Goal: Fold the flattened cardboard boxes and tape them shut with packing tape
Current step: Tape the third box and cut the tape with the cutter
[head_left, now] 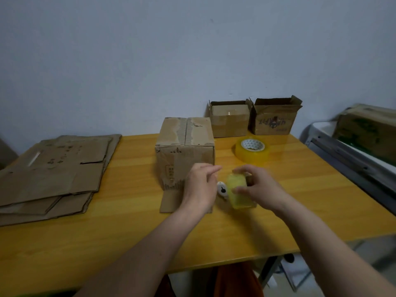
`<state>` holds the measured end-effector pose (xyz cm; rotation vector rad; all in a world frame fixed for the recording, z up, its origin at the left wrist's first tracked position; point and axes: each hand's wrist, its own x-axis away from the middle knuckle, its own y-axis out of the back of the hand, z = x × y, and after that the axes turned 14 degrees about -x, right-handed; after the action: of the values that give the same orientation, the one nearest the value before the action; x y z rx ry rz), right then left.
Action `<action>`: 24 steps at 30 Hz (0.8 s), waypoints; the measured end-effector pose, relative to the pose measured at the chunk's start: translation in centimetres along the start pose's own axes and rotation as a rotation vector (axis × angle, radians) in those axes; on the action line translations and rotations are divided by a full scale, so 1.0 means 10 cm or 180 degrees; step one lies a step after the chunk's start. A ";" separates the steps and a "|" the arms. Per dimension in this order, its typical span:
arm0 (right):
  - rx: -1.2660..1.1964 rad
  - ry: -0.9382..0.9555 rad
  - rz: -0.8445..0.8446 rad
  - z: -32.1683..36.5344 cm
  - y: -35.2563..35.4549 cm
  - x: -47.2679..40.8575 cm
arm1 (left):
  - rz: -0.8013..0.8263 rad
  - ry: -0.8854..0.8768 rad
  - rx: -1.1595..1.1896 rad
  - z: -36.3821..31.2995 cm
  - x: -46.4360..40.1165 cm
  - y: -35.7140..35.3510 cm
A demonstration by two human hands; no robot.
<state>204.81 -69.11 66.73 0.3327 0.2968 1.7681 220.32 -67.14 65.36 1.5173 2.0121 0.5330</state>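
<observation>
Both hands over the bench (300,189): right hand (255,187) grips a tape roll (237,192); left hand (200,187), fingers loosely curled, just beside it, fronting the box (185,146).

Orange-yellow wooden tabletop (300,189), glossy, set against a plain pale wall (150,50). Off its right edge, a white and grey metal-framed unit (347,151), blurred. Small white object with a dark mark (221,189) lay mid-tabletop.

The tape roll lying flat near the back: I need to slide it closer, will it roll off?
Probably not: the tape roll lies flat on the table, so it should slide. It looks thick and full, likely hefty. Stood on edge, it would likely roll.
</observation>
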 end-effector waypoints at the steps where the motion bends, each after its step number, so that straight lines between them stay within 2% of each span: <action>1: 0.0601 0.0017 -0.0115 -0.06 0.07 -0.03 | -0.0262 -0.0276 -0.0571 0.00 -0.01 0.00; 3: 0.1653 -0.0068 -0.0153 -0.16 0.14 -0.05 | -0.0920 -0.0668 -0.1155 -0.03 -0.05 0.13; 5: 0.2092 -0.0229 -0.0049 -0.26 0.15 -0.07 | -0.1266 -0.0775 -0.1508 -0.01 -0.16 0.31; 7: 0.2328 -0.0348 -0.0012 -0.30 0.11 -0.09 | -0.1066 -0.0615 -0.2044 0.07 -0.35 0.50; 9: 0.2580 -0.0235 -0.0156 -0.23 0.05 -0.11 | -0.0514 -0.0329 -0.2479 0.20 -0.52 0.68; 12: 0.2267 0.0751 -0.0634 0.03 -0.11 -0.15 | 0.0200 -0.0073 -0.2369 0.36 -0.59 0.80; 14: 0.1970 0.1501 -0.0711 0.28 -0.27 -0.23 | 0.0066 -0.0137 -0.2225 0.41 -0.53 0.78; 16: 0.2025 0.1870 -0.0417 0.50 -0.43 -0.37 | -0.0287 -0.0302 -0.2393 0.45 -0.43 0.80; 20: 0.2488 0.1845 0.0145 0.74 -0.72 -0.70 | -0.0725 -0.0679 -0.2587 0.61 -0.28 0.94; 24: 0.1818 0.1624 0.0239 0.80 -0.86 -0.92 | -0.0558 -0.0783 -0.2112 0.66 -0.45 1.09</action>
<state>217.50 -76.06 70.39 0.2899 1.1775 1.7983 233.50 -68.50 67.84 0.9401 1.5404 0.7972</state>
